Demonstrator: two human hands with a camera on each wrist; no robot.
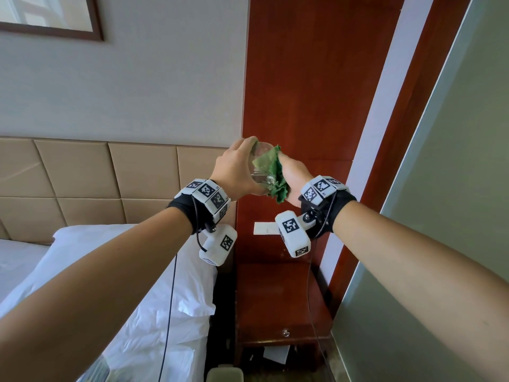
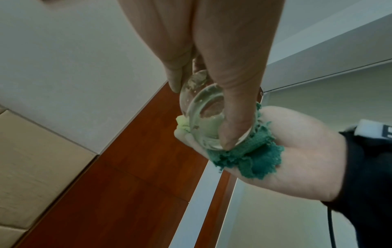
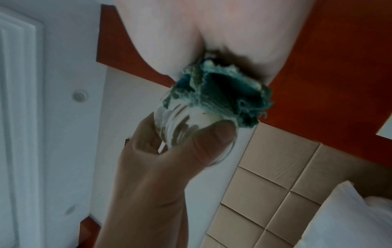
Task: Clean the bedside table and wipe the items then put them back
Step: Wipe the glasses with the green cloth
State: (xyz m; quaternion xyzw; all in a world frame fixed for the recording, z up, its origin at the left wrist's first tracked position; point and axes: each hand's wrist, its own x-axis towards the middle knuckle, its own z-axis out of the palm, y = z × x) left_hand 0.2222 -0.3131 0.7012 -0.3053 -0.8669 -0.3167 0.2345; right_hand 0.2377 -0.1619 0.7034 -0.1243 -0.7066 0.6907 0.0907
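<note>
Two hands up at frame centre in the head view, well above the bedside table [image 1: 275, 293] at lower centre. Left hand [image 1: 237, 172] grips a clear glass [image 1: 260, 161] — thumb and fingers curled round its wall; left wrist view shows the thumb across the thick base [image 2: 203, 117], one fingertip on the far side. Right hand [image 1: 294, 176] holds a green cloth [image 1: 272, 175] stuffed into the glass mouth — I can't tell how those fingers lie, the cloth bunch hides them in the right wrist view [image 3: 222, 97]. Glass is tilted, mouth toward the right hand. I see white bedding [image 1: 137, 271] at lower left, padded headboard [image 1: 96, 175] mid-left, red wood panel [image 1: 316, 92] behind the hands.
</note>
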